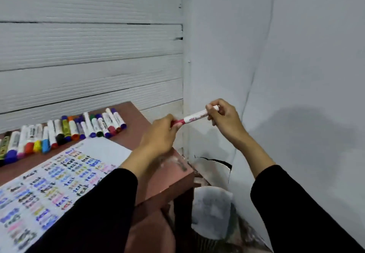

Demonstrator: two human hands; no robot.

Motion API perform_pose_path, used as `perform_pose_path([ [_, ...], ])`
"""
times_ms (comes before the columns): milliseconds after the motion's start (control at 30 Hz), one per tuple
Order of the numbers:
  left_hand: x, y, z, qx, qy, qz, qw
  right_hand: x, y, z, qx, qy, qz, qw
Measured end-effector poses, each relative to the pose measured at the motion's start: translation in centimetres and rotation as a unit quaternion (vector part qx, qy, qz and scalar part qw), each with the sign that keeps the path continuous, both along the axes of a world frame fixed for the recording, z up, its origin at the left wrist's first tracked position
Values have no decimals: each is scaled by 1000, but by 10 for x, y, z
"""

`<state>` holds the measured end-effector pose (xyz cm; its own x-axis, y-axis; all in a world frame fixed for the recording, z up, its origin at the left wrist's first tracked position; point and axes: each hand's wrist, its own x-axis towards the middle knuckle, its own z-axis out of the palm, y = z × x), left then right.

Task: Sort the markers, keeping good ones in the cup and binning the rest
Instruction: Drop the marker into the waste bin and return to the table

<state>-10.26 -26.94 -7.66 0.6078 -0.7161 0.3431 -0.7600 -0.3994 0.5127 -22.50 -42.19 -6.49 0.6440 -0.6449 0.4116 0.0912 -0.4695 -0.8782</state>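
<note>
Marker row [65, 132] and test sheet [51, 181] on counter [158, 175], cut off at left. My left hand [160, 134] pinches red cap, right hand [223, 118] grips barrel of marker [194, 118] — held past counter's right edge, near wall [296, 55]. Cup hidden.

White marker [194, 117] with pink cap, near-horizontal, held in air just past desk [138, 120] right edge. Row of capped markers [65, 132], mixed colours, lying side by side along desk's far edge.

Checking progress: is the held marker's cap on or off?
On. The pink cap sits on the marker, gripped by the left hand; right hand holds the barrel.
</note>
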Motion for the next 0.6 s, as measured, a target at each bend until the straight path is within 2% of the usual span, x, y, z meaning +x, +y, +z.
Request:
perform_pose_path([
  [133,-8,-24,-20,26,-49,53,997,-21,-29,-51,14,41,-71,997],
  [300,-5,-30,-33,122,-74,60,988,-24,-50,-134,18,146,-113,983],
  [500,-4,-32,-34,186,-82,57,978,-26,-55,-235,4,354,-119,928],
  [600,-8,-32,-32,198,-85,60,975,-31,-51,-269,12,406,-123,906],
])
